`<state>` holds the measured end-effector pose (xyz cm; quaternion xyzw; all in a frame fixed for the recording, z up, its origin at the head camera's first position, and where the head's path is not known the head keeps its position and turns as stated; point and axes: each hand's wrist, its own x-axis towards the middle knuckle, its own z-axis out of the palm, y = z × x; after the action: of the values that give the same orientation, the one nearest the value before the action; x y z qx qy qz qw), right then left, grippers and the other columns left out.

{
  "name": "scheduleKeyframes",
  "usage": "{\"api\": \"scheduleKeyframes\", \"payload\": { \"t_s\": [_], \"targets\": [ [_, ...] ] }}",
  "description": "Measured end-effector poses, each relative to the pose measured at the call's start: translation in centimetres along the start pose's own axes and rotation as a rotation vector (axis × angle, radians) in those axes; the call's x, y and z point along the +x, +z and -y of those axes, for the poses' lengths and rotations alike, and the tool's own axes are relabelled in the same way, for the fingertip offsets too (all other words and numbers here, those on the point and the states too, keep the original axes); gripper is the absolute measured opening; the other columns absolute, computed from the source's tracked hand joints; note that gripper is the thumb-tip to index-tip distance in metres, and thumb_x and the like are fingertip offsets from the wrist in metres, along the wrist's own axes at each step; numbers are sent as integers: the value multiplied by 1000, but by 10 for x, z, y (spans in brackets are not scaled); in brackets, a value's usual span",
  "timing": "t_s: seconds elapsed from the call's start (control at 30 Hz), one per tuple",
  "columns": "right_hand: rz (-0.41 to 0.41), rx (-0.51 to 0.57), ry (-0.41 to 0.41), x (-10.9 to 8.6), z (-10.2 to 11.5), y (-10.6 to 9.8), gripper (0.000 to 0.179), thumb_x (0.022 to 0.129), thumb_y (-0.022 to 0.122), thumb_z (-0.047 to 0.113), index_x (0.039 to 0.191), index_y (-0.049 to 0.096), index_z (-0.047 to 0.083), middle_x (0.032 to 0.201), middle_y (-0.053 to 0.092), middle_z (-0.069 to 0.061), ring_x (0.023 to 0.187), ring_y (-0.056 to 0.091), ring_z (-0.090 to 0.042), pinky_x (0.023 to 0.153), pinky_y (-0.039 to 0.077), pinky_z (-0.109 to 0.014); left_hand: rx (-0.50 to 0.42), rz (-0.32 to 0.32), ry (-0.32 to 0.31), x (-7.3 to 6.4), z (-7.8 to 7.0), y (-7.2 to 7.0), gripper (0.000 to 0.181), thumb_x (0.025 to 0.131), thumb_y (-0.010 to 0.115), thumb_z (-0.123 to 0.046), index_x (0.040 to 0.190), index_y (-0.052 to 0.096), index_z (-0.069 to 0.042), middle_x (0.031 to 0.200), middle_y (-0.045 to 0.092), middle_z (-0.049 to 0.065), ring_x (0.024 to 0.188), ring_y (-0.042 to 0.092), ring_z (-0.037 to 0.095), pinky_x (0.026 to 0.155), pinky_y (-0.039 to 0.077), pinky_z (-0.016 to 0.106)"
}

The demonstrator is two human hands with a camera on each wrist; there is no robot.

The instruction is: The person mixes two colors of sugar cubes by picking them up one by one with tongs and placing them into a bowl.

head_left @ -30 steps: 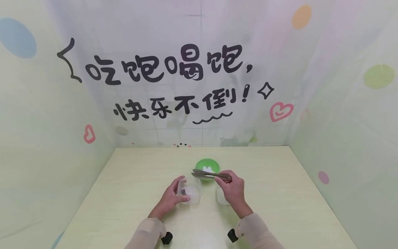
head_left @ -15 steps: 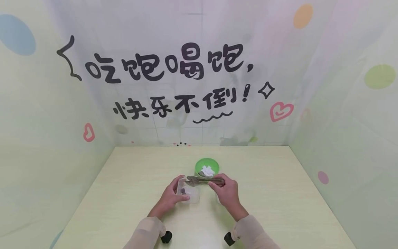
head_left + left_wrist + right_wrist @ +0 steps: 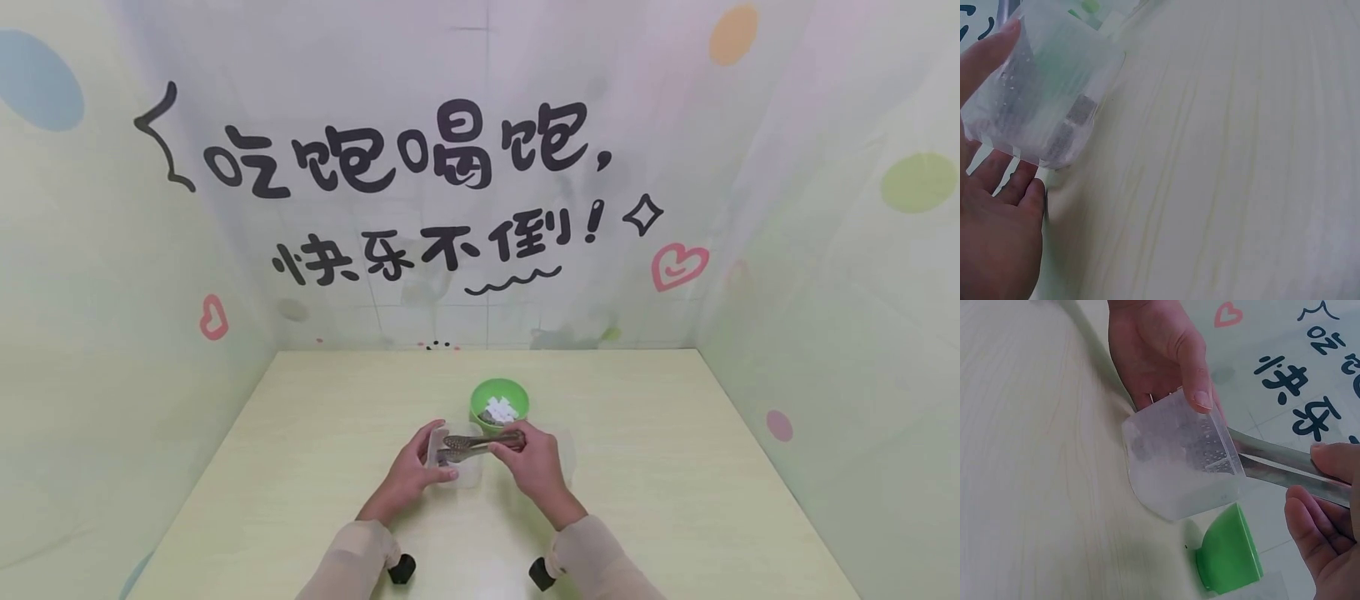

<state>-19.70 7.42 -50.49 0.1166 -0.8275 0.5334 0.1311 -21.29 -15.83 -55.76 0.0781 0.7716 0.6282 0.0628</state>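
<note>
My left hand (image 3: 411, 471) grips a clear plastic box (image 3: 467, 478) from its left side. Its thumb (image 3: 1196, 387) lies along the box's rim, with the fingers round the outside. A few dark grey cubes (image 3: 1082, 109) show through the wall, low in the box. With my right hand (image 3: 538, 467) I hold metal tongs (image 3: 491, 442) by their handle end. Their perforated tips reach inside the box, blurred through the plastic in the wrist views. Just behind stands a green bowl (image 3: 499, 390), holding white cubes (image 3: 501, 408) and some dark pieces (image 3: 486, 418).
A second clear box (image 3: 567, 454) stands to the right, mostly covered by my right hand. The pale wooden table (image 3: 337, 400) ends at a printed backdrop (image 3: 480, 325), with curtain-like sides left and right.
My right hand has moved left and toward me, carrying the tong tips from above the box's rim down into it. The bowl's contents and the second box's right side now show more.
</note>
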Motion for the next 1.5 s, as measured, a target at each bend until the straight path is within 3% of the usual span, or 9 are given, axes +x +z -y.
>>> {"api": "scheduleKeyframes", "payload": {
  "t_s": [0.4,0.7,0.9,1.2,1.5],
  "targets": [
    [56,-59,44,-2,-1,9,20,80,80,12,94,66,6,78,69,-1,67,62,-9,55,54,-21,7,-3,22,-1,-2,1,87,75,83,-7,148,37,-8,143,48,17,135,39,36,113,27,50],
    [62,-48,26,1,-2,9,21,79,81,12,92,66,4,78,69,-3,67,63,-10,55,53,-21,6,40,11,-14,-34,-1,85,76,81,-2,147,35,0,142,45,25,135,36,41,113,25,52],
    [59,-45,16,2,-3,8,20,80,80,12,91,66,4,78,70,-4,68,63,-10,56,54,-21,3,36,16,-13,-34,0,84,76,81,-1,147,36,-1,143,45,25,135,36,41,114,24,51],
    [111,-78,82,5,3,4,21,79,81,12,94,67,5,78,68,-2,66,61,-10,53,53,-22,-10,38,12,-12,-33,0,85,76,80,-1,148,35,-2,143,45,24,135,36,40,114,25,51],
    [112,-80,95,6,4,5,22,80,80,12,97,68,5,83,70,-3,72,64,-11,57,54,-21,-5,28,17,-12,-32,0,84,77,81,-3,147,35,0,143,45,23,136,35,40,114,25,50]
  ]
}}
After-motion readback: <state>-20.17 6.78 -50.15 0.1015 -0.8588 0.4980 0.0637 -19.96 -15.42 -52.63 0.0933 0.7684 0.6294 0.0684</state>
